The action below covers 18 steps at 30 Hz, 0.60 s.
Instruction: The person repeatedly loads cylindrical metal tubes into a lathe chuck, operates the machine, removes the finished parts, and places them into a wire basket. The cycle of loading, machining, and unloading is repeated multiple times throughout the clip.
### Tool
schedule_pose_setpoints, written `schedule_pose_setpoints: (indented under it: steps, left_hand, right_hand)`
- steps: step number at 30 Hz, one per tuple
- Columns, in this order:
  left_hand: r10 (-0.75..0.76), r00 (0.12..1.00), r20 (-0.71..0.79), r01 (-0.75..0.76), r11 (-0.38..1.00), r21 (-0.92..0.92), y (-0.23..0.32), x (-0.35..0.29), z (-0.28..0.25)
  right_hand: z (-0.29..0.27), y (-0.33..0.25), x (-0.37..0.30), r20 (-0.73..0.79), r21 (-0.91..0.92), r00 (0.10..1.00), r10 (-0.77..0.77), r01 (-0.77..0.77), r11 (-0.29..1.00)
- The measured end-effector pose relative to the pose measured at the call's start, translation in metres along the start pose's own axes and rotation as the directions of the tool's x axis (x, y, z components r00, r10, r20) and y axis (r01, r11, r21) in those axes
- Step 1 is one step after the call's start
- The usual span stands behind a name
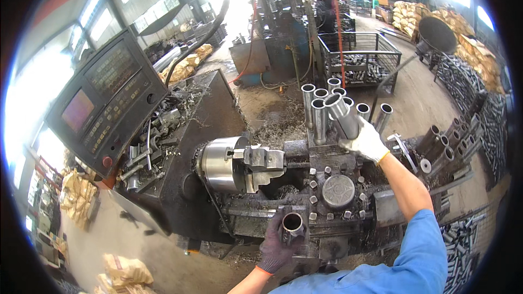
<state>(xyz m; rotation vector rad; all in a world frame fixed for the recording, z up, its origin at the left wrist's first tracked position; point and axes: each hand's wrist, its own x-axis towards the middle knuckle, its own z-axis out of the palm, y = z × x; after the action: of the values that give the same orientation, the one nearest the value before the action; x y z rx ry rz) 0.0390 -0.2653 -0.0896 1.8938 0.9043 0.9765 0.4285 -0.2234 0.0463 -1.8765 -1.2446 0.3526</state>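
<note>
My right hand, in a white glove, is closed around a shiny metal tube that tilts beside a cluster of upright metal tubes behind the lathe's tool post. Low in the middle, my left hand, in a dark glove with an orange cuff, grips a shorter metal tube, its open end facing up. The lathe chuck with its stepped jaws is to the left of both hands. Between the hands stands the square tool post, ringed with bolts.
A control panel leans at the left, near loose metal parts on the headstock. A caliper and a ring-shaped washer lie at the right, by more dark tubes. A wire cage of parts stands behind; a person is further back.
</note>
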Motion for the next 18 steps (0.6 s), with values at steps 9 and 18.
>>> schedule_pose_setpoints:
  steps: [9, 18]
  left_hand:
    - [0.053, 0.99, 0.132, 0.041, 0.783, -0.621, 0.054, -0.033, -0.072]
    - [-0.575, 0.689, 0.441, 0.619, 0.151, -0.77, -0.018, -0.046, -0.055]
  right_hand:
    - [0.025, -0.141, -0.197, 0.385, 0.038, 0.883, -0.268, 0.275, 0.961]
    - [0.175, -0.067, -0.306, 0.797, 0.184, 0.501, 0.338, -0.733, 0.654]
